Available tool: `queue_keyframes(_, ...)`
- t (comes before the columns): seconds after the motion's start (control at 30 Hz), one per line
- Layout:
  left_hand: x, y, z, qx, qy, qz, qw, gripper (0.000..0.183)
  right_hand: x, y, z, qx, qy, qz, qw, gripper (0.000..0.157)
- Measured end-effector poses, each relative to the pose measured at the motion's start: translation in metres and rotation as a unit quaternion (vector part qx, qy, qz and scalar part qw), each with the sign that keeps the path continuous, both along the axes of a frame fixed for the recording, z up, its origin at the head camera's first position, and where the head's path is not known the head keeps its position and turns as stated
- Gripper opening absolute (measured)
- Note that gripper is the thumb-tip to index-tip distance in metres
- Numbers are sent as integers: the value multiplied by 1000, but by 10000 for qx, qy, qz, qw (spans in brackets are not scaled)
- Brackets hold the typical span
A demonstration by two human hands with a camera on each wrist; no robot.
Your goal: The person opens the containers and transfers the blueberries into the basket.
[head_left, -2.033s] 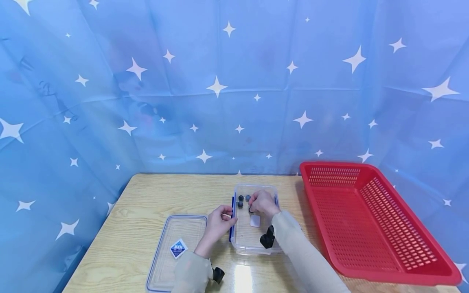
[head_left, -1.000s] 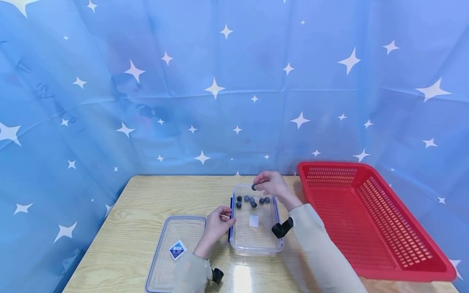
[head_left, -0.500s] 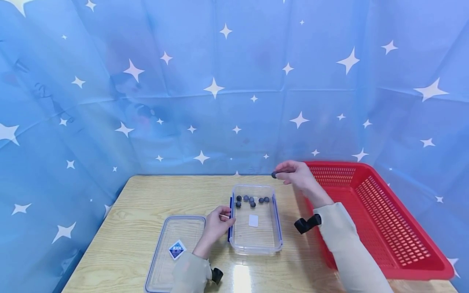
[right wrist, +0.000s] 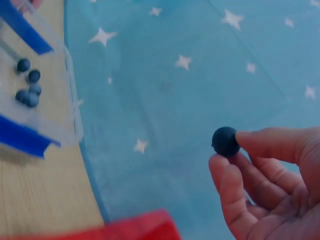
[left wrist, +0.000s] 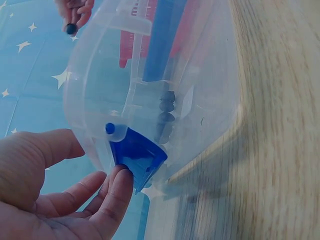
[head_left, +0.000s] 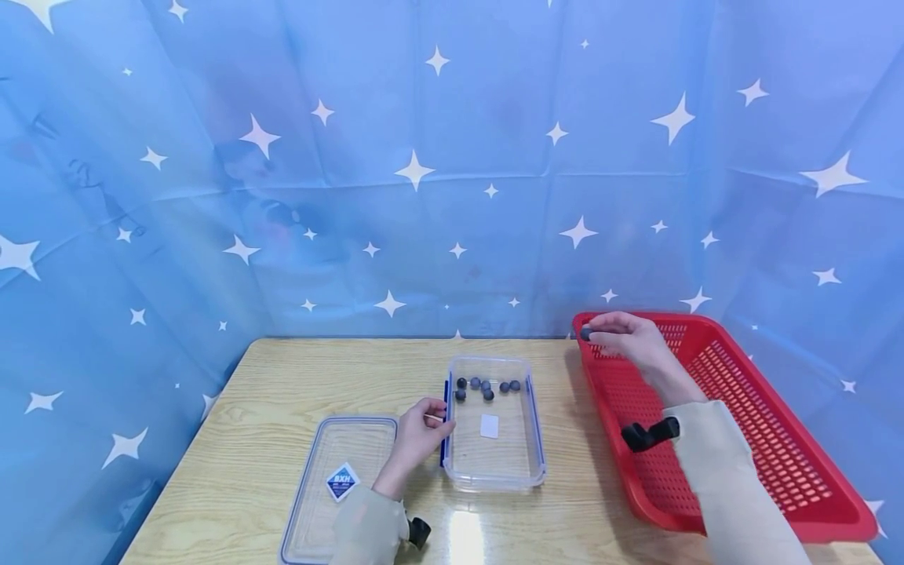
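Note:
My right hand (head_left: 628,339) pinches a dark blueberry (right wrist: 226,141) between thumb and fingertips, above the far left corner of the red basket (head_left: 621,424). In the right wrist view the berry is round, with a small nub on its side. At the left wall of a clear plastic box (head_left: 494,463), my left hand (head_left: 417,435) grips the side, fingers against the blue latch (left wrist: 137,155) and thumb at the rim. Several blueberries (head_left: 489,395) lie in the far part of the box, around a small white square (head_left: 489,426) on its floor.
A clear lid (head_left: 353,435) with a blue seal and a diamond label lies left of the box. The red basket stands at the right of the wooden table (head_left: 226,439). A blue curtain with white stars (head_left: 452,196) hangs behind the table.
My right hand has risen out of the box and moved right with a blueberry to over the basket's corner. More berries now show in the box. My left hand stays at the box's side.

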State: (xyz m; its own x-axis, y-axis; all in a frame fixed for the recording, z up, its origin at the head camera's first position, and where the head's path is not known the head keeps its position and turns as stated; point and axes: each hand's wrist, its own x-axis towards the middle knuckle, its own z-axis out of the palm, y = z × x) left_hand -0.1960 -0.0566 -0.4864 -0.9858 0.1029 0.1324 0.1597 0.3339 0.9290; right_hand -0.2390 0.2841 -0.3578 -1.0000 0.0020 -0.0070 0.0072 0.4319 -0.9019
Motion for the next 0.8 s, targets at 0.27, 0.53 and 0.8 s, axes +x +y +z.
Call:
queue_keyframes(0.27,0,0,0,-22,16,-8,10000,26,1,44,-13,-1167,-261,30,9928,19)
queue_keyframes(0.53,1,-1,0,-43,-8,-34,10000,28,-2,73,-34,-1025,-598,53,9929,27)
queue_keyframes(0.8,3,-1,2,20,-24,-46,10000,27,-8,86,-55,-748,-823,243,9935,51)
